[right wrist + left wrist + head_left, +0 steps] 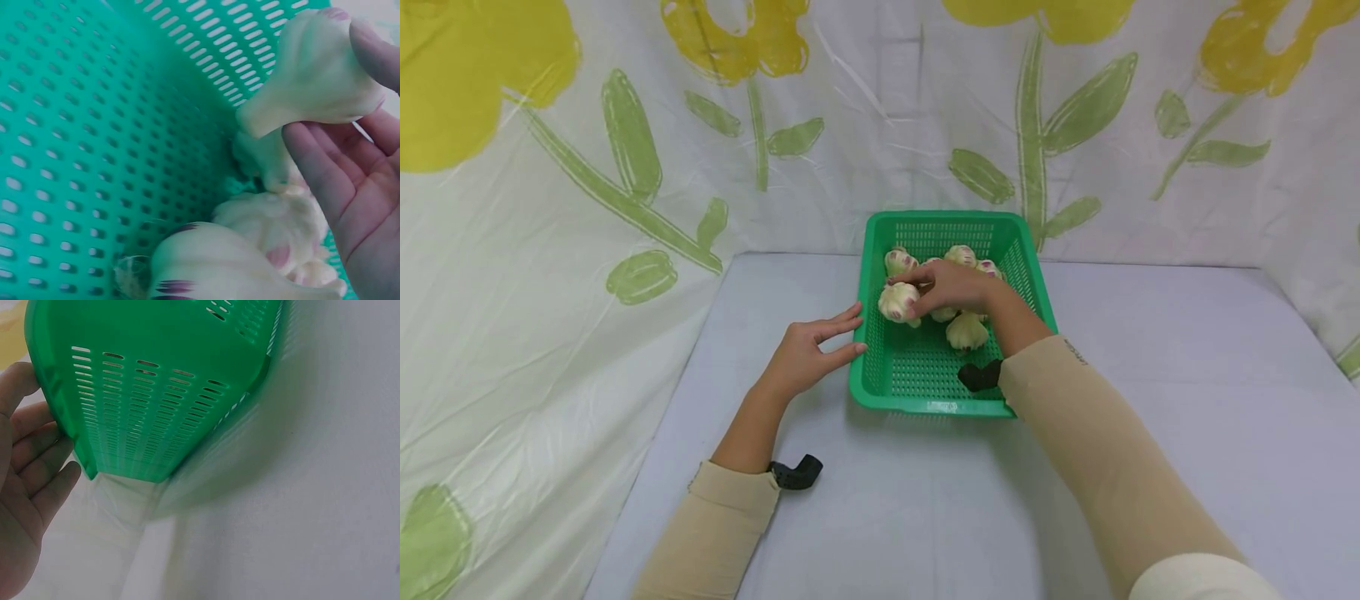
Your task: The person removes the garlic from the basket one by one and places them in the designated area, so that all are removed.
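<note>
A green plastic basket [951,407] with slotted walls stands on the table and contains several garlic bulbs. My right hand [958,287] reaches into it and pinches one white garlic bulb [898,302] between thumb and fingers, near the left wall. In the right wrist view that garlic bulb [319,72] is raised above the others, its stem pointing down and left. My left hand [808,350] is at the basket's left side, fingers extended, fingertips right at the rim. The left wrist view has those fingers [39,447] against the basket's outer edge [59,415].
Other garlic bulbs lie in the basket, one garlic bulb [967,332] nearest the front and another garlic bulb [900,261] at the back left. The table [1165,400] has a pale cover. A white curtain [880,142] with yellow flowers hangs behind the basket.
</note>
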### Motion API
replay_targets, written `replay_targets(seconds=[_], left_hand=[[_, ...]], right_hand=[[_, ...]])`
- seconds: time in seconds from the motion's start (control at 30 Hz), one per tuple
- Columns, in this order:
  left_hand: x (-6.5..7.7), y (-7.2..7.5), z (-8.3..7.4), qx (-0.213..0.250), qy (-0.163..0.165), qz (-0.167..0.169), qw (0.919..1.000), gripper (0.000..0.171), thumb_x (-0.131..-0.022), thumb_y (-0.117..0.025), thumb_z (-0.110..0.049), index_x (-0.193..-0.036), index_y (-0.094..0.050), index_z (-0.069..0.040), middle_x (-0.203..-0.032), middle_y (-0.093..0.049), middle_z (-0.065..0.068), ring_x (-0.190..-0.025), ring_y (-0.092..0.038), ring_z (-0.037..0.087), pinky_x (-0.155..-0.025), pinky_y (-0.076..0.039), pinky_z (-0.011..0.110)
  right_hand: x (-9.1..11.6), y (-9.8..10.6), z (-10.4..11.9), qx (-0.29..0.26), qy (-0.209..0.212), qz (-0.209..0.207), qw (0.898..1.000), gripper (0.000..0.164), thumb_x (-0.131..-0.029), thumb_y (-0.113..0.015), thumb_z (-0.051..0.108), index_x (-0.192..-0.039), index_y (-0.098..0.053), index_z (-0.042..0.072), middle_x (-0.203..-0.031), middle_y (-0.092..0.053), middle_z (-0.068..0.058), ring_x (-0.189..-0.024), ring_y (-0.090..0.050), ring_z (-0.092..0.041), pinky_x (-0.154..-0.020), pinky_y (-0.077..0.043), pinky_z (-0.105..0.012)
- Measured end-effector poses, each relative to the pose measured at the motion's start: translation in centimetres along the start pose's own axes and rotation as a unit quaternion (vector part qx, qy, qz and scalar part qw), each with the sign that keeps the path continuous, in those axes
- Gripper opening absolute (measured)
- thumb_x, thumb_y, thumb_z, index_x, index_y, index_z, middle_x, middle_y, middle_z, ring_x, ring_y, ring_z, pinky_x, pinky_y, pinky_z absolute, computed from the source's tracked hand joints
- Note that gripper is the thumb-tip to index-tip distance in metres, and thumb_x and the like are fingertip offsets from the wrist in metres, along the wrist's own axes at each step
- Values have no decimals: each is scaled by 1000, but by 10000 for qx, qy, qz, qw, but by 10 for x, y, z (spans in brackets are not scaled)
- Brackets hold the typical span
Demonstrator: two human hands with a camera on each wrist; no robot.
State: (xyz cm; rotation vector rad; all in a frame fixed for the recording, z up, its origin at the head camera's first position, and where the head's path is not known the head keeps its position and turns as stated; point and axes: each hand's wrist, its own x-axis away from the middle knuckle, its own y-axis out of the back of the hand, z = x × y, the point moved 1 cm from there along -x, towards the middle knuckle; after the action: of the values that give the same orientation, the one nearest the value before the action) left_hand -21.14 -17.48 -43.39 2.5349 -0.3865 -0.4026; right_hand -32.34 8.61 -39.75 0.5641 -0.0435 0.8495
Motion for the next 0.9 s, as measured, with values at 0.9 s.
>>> replay_targets(seconds=[0.9], left_hand=[[2,3,0,-135,-273,-33,9995,46,-89,-75,-30,-131,-65,-12,-142,-54,-8,-130,-54,15,-105,-47,39]], right_hand=[[66,31,36,-1149,299,-2035,9719,67,-84,-79,16,-144,-51,24,-127,-62,-1,-106,-63,-18,-89,-54,-32]])
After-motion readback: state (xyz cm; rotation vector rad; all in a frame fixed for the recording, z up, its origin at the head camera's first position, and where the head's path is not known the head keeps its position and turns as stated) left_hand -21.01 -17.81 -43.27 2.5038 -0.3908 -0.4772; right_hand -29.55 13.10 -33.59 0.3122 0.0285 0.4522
